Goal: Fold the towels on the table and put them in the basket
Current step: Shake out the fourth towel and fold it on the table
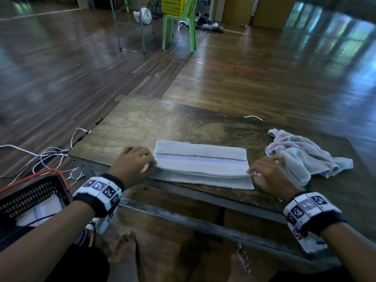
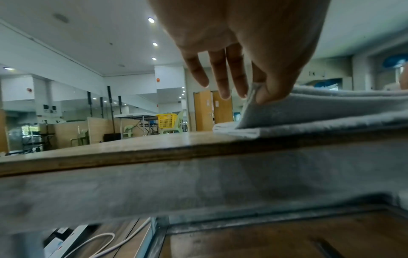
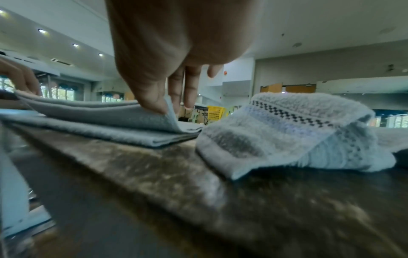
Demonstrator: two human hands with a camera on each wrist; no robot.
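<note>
A pale grey towel with a checked stripe lies folded lengthwise near the front edge of the wooden table. My left hand pinches its upper layer at the left end, thumb and fingers on the cloth. My right hand pinches the upper layer at the right end, lifting that corner a little. A second towel of the same kind lies crumpled at the table's right, just beside my right hand. A black basket holding white cloth stands on the floor at my lower left.
White and orange cables lie on the floor left of the table. A green plastic chair carrying a yellow basket stands far behind. My bare feet are under the table's front edge.
</note>
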